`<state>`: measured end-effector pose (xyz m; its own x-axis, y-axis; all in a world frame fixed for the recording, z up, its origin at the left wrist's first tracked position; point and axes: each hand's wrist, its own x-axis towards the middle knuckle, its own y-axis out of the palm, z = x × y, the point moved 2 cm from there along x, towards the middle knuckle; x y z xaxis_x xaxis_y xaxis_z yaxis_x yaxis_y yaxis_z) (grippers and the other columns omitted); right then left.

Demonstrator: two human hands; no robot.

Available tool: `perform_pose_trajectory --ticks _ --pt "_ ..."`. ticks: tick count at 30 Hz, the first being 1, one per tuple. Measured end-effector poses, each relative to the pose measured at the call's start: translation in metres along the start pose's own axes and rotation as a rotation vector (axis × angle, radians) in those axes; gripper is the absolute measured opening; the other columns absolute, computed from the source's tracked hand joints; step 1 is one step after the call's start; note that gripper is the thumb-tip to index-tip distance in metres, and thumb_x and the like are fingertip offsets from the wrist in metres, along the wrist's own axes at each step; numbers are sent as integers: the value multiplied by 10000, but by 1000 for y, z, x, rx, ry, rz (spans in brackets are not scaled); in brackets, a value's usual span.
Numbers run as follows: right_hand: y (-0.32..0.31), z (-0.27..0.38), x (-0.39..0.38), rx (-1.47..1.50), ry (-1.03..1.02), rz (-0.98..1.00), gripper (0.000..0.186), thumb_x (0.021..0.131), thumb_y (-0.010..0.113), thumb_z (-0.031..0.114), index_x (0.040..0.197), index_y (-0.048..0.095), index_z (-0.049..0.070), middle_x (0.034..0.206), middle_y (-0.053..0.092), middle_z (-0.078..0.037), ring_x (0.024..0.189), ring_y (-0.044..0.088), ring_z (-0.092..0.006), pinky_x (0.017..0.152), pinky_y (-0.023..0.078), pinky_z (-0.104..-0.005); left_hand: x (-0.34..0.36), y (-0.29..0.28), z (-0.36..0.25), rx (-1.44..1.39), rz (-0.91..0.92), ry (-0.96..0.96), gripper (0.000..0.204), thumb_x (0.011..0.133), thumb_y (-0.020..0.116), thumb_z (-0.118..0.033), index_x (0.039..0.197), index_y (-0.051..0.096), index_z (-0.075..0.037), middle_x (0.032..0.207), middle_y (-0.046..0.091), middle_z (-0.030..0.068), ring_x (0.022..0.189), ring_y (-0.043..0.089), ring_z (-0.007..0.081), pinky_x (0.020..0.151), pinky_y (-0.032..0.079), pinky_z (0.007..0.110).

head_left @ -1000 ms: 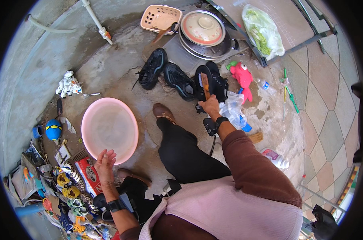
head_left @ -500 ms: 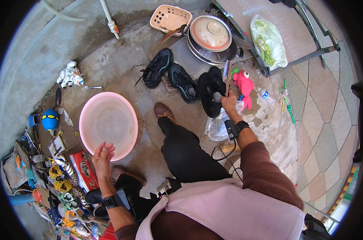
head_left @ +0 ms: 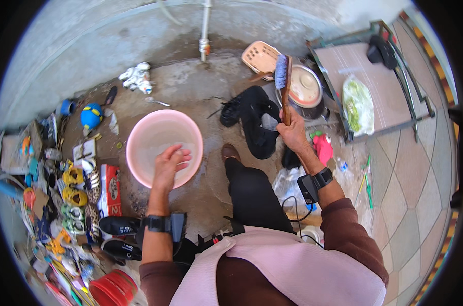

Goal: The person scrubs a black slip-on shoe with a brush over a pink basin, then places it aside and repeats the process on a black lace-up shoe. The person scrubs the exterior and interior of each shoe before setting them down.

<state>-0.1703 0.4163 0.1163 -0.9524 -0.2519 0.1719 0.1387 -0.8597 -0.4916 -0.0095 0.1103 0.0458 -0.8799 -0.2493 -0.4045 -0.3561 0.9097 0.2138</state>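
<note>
My right hand (head_left: 294, 134) grips a scrub brush (head_left: 286, 92) by its wooden handle, pale bluish bristles up. A black slip-on shoe (head_left: 257, 130) with a grey insole hangs at the same fingers, apparently held along with the brush. A similar black shoe (head_left: 291, 158) stays on the ground, partly behind my right wrist. My left hand (head_left: 168, 164) is over the pink basin (head_left: 130, 153), fingers loosely spread and holding nothing. Water seems to lie in the basin. Behind the lifted shoe, a dark laced sneaker (head_left: 230, 113) is partly hidden.
Beyond stand a lidded pot (head_left: 304, 86) and a beige basket (head_left: 257, 56). A low table (head_left: 389, 92) carries a bag of greens (head_left: 358, 107). A pink plush toy (head_left: 323, 148) lies right. Many shoes, a red box (head_left: 110, 191) and a red bucket (head_left: 114, 288) crowd the left.
One black shoe has come up off the ground with my right hand and the brush. My left hand has moved in over the basin. The whole view has shifted.
</note>
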Motion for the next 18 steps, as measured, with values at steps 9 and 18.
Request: perform_pose_trajectory --ticks 9,18 --pt "169 89 -8 767 173 291 213 625 532 -55 788 481 73 691 404 42 590 391 -59 516 306 -211 -9 -20 24 -945 151 -54 591 860 525 -404 1305 331 -67 1186 507 145 1073 511 328 895 411 542" --pt "247 46 -22 336 478 596 182 735 575 60 901 526 4 643 520 -51 455 476 -116 359 364 -263 11 -106 43 -584 -278 79 552 695 598 17 1207 407 -56 1043 556 112 878 593 259 732 539 385"
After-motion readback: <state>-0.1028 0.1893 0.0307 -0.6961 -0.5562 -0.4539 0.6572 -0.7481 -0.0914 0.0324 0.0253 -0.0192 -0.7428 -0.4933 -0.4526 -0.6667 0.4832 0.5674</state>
